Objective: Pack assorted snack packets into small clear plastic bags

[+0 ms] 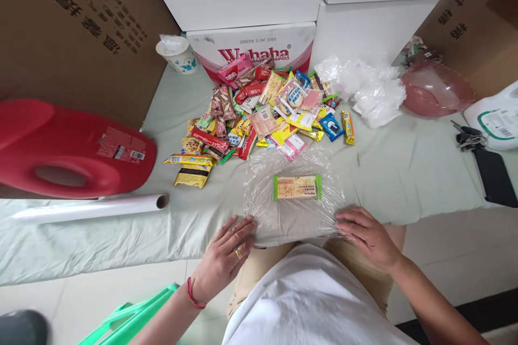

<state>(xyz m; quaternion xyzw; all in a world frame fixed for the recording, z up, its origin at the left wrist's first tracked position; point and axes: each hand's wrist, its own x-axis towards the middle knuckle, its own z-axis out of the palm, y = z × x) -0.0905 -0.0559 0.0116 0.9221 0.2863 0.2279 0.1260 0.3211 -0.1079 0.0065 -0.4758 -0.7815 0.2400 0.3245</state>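
Observation:
A clear plastic film is spread over the front of the cloth-covered surface, with creases running toward both of its near corners. On the film lies a single wrapped soda biscuit with green ends, label upside down to me. My left hand, with a ring and a red bracelet, has its fingers closed on the film's near left corner. At the near right corner, my right hand holds the film between fingers and a hidden thumb. Just beyond the film is a heap of wrapped snacks.
To the left are a red jug, a white roll and a paper cup. Behind the snacks stands a Wahaha carton. Crumpled clear plastic bags, a pink bowl, keys and a black phone are right.

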